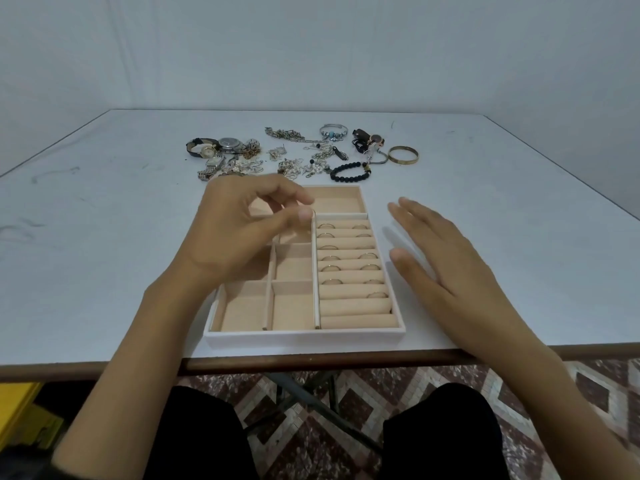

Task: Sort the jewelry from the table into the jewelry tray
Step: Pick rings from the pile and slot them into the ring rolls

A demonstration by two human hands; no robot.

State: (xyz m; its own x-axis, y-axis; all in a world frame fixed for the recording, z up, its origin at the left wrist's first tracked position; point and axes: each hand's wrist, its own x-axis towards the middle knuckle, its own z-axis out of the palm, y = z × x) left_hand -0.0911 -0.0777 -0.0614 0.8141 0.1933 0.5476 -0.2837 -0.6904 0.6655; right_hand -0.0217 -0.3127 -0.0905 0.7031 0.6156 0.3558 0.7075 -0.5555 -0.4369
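1. One wide pale grey bench carried everything. The unsorted jewellery lay along its far side, well apart from the near edge.
2. Just inside that near edge sat the rectangular cream-lined jewelry tray. It had bare square compartments on its left and padded ring rolls down its right.
3. The right hand hovered just beside the tray's right wall, fingers straight and spread, holding nothing. It seemed best placed to steady the tray without pushing it toward the bench's edge.
4. The left hand hung over the tray's upper left, fingers curled, with thumb and forefinger tips drawn together above the long divider. I could not tell whether a small piece sat in that pinch.
5. If it held a ring, the step would call for a straight, gentle press into a free slot. The lower rolls looked the roomiest.
6. A tangled heap of silver chains and charms lay beyond the tray. It would likely snag, so lifting one strand at a time seemed wise.
7. Several metal and leather-strapped wristwatches clustered at the far left.
8. A black beaded bracelet lay just beyond the tray's far wall.
9. A plain gold bangle rested farthest right.
10. Nearly a dozen thin rings already stood in the rolls, so the sorting seemed early, with the bulk still on the bench.
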